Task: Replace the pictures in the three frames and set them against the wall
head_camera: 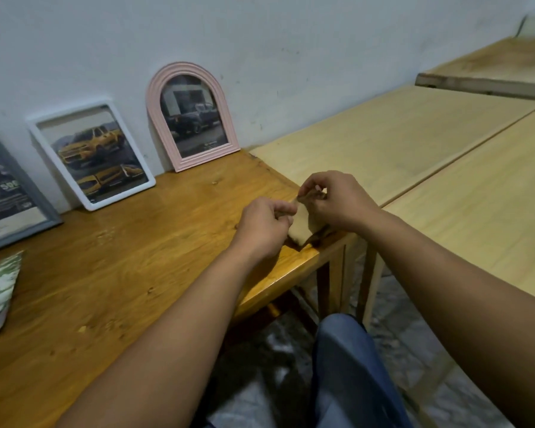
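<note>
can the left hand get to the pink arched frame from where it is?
Probably yes. The left hand is pinching a small tan piece with the right hand, so it must let go first. The tabletop between it and the pink arched frame looks bare.

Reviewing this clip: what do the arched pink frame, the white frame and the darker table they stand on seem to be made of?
Arched pink frame: probably moulded plastic, matte, with even ribbed ridges around the arch.
White frame: likely plastic too, smooth with rounded corners and a slight sheen.
Darker table: wood with a glossy varnish; grain, knots and soft reflections show. Whether it is solid or veneered cannot be told.
</note>
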